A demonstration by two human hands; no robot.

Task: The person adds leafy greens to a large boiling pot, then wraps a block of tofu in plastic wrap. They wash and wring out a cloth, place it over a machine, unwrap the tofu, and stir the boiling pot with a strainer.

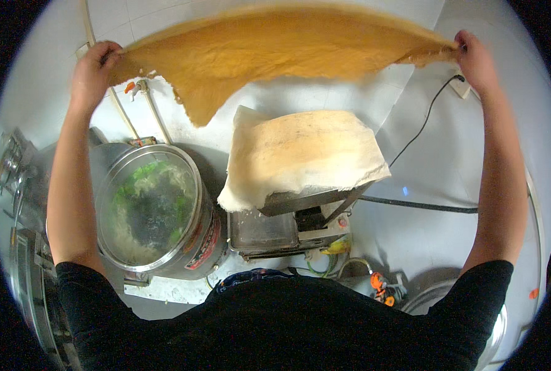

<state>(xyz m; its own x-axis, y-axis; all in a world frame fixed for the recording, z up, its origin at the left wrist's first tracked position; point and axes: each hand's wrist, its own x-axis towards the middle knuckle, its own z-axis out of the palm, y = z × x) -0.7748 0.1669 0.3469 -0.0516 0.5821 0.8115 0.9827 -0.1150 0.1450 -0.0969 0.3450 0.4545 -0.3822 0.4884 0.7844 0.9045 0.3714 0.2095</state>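
A wide, thin orange-brown sheet (266,48), ragged along its lower edge, hangs stretched between my two raised hands. My left hand (100,65) grips its left end, and my right hand (475,58) pinches its right end. Below the sheet, a cream-coloured, cloth-like sheet (308,148) lies draped over a metal stand or machine, its left edge hanging down. Whether the orange-brown sheet is cloth or food cannot be told. To the left stands a large round steel pot (200,241) with steaming liquid and something green inside.
Beneath the draped sheet sits a rectangular metal tray (262,232). A tap with an orange handle (134,88) is on the wall behind the pot. An orange gas regulator (377,280) with a hose is low at the right. A black cable (424,125) hangs on the right.
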